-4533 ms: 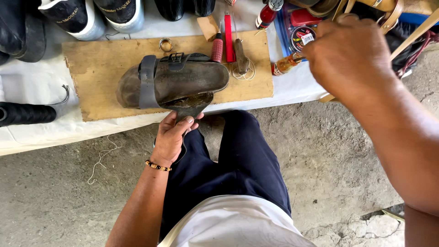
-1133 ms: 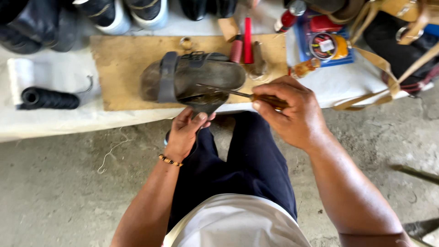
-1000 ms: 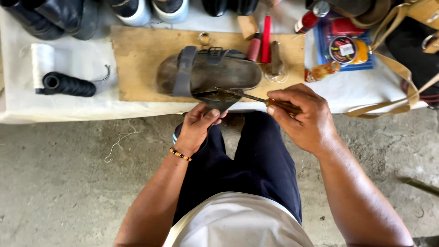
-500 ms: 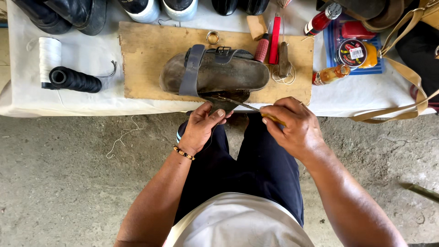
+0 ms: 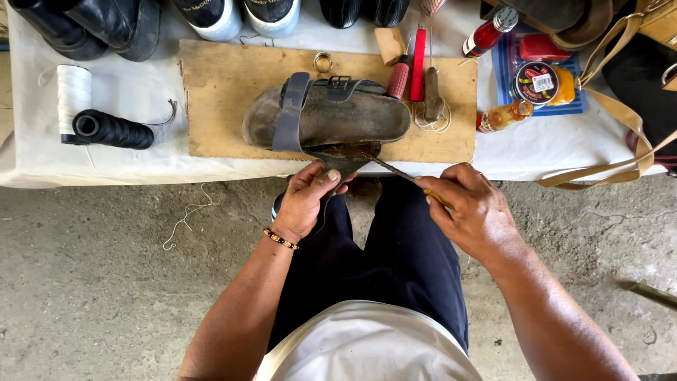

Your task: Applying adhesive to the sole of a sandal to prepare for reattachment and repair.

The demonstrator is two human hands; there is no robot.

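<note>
Dark brown sandal point(image 5: 331, 116) with grey-blue straps above the left hand point(image 5: 307, 201); tan board point(image 5: 218, 99) beneath it; red-handled tools point(image 5: 417, 55) above the right hand point(image 5: 469, 215); black thread spool point(image 5: 113, 129) far left.

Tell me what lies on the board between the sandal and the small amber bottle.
In the head view, three hand tools lie between the sandal and the amber bottle.

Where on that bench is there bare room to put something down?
Bare white cloth lies between the black thread spool and the wooden board; the board's left end is bare too. Right of the sandal it is crowded with tools, bottles and a tin.
</note>
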